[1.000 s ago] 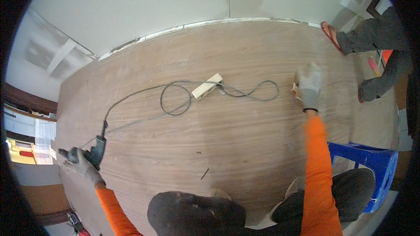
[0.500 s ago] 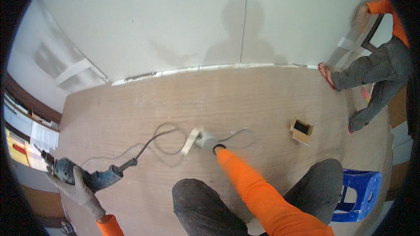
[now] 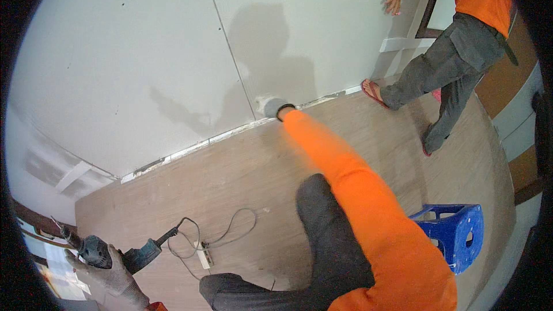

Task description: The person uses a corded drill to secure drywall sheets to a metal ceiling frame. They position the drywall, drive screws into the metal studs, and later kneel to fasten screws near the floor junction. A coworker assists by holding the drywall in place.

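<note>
While my left hand [image 3: 112, 273], in a grey work glove, stays low at the bottom-left edge of the view, it is clenched around the body of a blue-green corded power drill [image 3: 112, 253], carried out to the side and clear of my knees. I judge that hold to be a carrying grip rather than a working one: the bit touches nothing. The drill's long axis runs roughly level across the frame, nose and bit [image 3: 60, 230] pointing left and slightly up toward the picture's rim, rear end toward the right, where the black cord [image 3: 222, 236] leaves it, loops loosely over the wood-grain floor [image 3: 242, 178] and reaches a white power strip [image 3: 203, 256] lying flat just beside my dark trouser leg [image 3: 328, 236].

My right hand [image 3: 269, 105], also gloved, is stretched far forward on an orange sleeve [image 3: 357, 196] to the foot of the white plasterboard wall [image 3: 144, 63], at the seam where wall meets floor. It appears pressed against the wall, most likely as a brace; from this angle I cannot tell whether the fingers are spread or curled, and I see nothing in them.

A blue plastic stool [image 3: 455, 233] stands on the floor at right, well apart from both hands. Beyond it another person in an orange top and grey trousers [image 3: 449, 52] stands with one hand on the wall near a doorway.
</note>
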Action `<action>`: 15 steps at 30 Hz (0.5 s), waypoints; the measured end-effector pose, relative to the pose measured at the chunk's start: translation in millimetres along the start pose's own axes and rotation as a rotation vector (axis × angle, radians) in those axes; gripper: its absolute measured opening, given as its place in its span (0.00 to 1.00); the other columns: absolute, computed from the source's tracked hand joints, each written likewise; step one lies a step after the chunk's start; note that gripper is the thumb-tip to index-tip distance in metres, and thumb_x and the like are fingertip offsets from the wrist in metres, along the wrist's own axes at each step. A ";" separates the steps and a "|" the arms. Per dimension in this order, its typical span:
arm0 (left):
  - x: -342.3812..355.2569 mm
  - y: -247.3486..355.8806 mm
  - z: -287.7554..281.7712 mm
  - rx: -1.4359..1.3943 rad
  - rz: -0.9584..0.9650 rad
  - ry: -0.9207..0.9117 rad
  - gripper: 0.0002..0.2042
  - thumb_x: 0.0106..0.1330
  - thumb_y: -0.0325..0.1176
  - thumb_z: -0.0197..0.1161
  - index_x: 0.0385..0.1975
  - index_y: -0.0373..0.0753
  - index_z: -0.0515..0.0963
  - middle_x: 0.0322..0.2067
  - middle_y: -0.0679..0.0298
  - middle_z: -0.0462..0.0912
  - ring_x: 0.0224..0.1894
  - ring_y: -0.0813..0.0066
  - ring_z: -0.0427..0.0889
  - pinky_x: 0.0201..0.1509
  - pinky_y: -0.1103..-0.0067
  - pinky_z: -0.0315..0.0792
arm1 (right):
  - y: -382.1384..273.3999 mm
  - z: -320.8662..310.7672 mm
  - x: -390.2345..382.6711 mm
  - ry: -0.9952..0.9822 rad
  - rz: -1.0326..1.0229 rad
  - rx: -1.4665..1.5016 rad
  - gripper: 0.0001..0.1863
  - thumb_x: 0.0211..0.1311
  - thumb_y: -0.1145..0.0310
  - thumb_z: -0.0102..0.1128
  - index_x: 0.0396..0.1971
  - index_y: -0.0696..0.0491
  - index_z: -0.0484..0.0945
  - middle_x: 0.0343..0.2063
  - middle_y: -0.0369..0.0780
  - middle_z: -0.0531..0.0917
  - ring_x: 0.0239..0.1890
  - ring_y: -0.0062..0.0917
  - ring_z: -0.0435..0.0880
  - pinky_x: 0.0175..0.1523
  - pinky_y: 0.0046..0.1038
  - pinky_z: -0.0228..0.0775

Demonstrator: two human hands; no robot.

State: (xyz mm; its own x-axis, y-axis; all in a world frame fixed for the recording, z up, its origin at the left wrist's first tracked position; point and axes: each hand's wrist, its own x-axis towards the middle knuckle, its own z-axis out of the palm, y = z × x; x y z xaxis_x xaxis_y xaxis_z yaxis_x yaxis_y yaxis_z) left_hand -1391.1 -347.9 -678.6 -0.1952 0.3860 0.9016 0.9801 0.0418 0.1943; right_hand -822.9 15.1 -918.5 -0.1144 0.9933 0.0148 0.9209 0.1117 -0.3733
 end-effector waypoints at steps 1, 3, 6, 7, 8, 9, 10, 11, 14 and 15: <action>5.2 21.6 4.5 -0.067 -0.065 -0.026 0.53 0.57 0.23 0.76 0.82 0.42 0.48 0.76 0.45 0.60 0.75 0.52 0.66 0.79 0.63 0.63 | 19.2 -9.1 -2.5 0.044 -0.040 0.108 0.25 0.68 0.55 0.60 0.58 0.55 0.83 0.58 0.53 0.84 0.61 0.49 0.83 0.64 0.47 0.75; 7.8 64.8 13.9 -0.189 -0.208 -0.100 0.54 0.57 0.22 0.74 0.82 0.44 0.47 0.78 0.46 0.58 0.76 0.50 0.64 0.80 0.63 0.60 | 62.9 -18.9 -13.4 0.060 -0.015 0.247 0.30 0.68 0.50 0.61 0.64 0.53 0.79 0.61 0.51 0.82 0.65 0.47 0.80 0.68 0.46 0.72; 7.9 76.7 35.4 -0.111 -0.084 -0.101 0.54 0.55 0.22 0.74 0.83 0.44 0.47 0.79 0.48 0.56 0.77 0.51 0.63 0.80 0.62 0.60 | 102.8 -15.1 -30.9 0.087 0.220 0.327 0.37 0.68 0.45 0.63 0.72 0.49 0.70 0.66 0.47 0.79 0.70 0.45 0.75 0.74 0.43 0.66; 13.2 89.3 38.8 -0.083 -0.123 -0.155 0.55 0.55 0.22 0.73 0.83 0.44 0.47 0.79 0.49 0.56 0.77 0.51 0.62 0.80 0.61 0.59 | 102.8 -19.4 -29.0 0.147 0.324 0.336 0.39 0.68 0.45 0.63 0.74 0.48 0.67 0.68 0.48 0.77 0.71 0.46 0.74 0.74 0.44 0.66; 17.6 103.7 41.1 -0.056 -0.163 -0.207 0.55 0.54 0.22 0.73 0.83 0.43 0.47 0.79 0.49 0.55 0.78 0.51 0.61 0.81 0.61 0.58 | 103.1 -25.7 -25.5 0.206 0.430 0.343 0.41 0.67 0.45 0.64 0.76 0.47 0.64 0.69 0.49 0.75 0.72 0.47 0.73 0.75 0.45 0.65; 25.6 113.6 45.5 -0.037 -0.148 -0.230 0.55 0.54 0.22 0.73 0.83 0.43 0.47 0.80 0.50 0.55 0.78 0.50 0.60 0.81 0.61 0.57 | 99.6 -35.1 -19.2 0.379 0.419 0.363 0.45 0.66 0.44 0.66 0.77 0.49 0.60 0.72 0.53 0.71 0.73 0.50 0.69 0.77 0.47 0.61; 32.7 122.9 50.6 -0.015 -0.134 -0.255 0.55 0.54 0.23 0.73 0.83 0.43 0.47 0.80 0.50 0.54 0.79 0.50 0.59 0.82 0.60 0.55 | 93.5 -44.8 -11.9 0.549 0.411 0.378 0.50 0.65 0.43 0.68 0.79 0.51 0.56 0.74 0.56 0.67 0.75 0.54 0.65 0.78 0.50 0.57; 37.1 121.3 59.3 -0.005 -0.070 -0.243 0.55 0.54 0.23 0.73 0.83 0.43 0.47 0.80 0.50 0.54 0.80 0.50 0.58 0.83 0.60 0.54 | 87.4 -59.1 -4.1 0.700 0.333 0.352 0.53 0.64 0.45 0.70 0.80 0.51 0.53 0.77 0.56 0.60 0.78 0.54 0.58 0.80 0.51 0.52; 53.4 118.4 84.0 -0.042 -0.010 -0.237 0.55 0.54 0.23 0.72 0.83 0.45 0.47 0.80 0.48 0.53 0.81 0.49 0.54 0.84 0.59 0.50 | 61.3 -120.0 37.0 1.000 0.211 0.260 0.59 0.62 0.43 0.73 0.82 0.51 0.46 0.79 0.58 0.51 0.80 0.56 0.50 0.81 0.57 0.46; 58.6 128.2 87.7 -0.053 -0.058 -0.264 0.55 0.54 0.23 0.73 0.83 0.45 0.47 0.80 0.47 0.53 0.81 0.49 0.55 0.84 0.59 0.50 | 50.5 -136.7 48.6 1.023 0.162 0.263 0.60 0.61 0.43 0.74 0.82 0.51 0.44 0.80 0.57 0.48 0.81 0.58 0.48 0.81 0.58 0.45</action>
State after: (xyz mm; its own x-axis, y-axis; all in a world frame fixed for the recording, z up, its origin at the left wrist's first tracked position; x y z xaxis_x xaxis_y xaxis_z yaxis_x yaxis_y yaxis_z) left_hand -1273.7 -239.1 -634.7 -0.2275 0.6114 0.7579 0.9629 0.0250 0.2688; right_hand -731.1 73.1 -809.9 0.4816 0.5619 0.6726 0.7737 0.0879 -0.6274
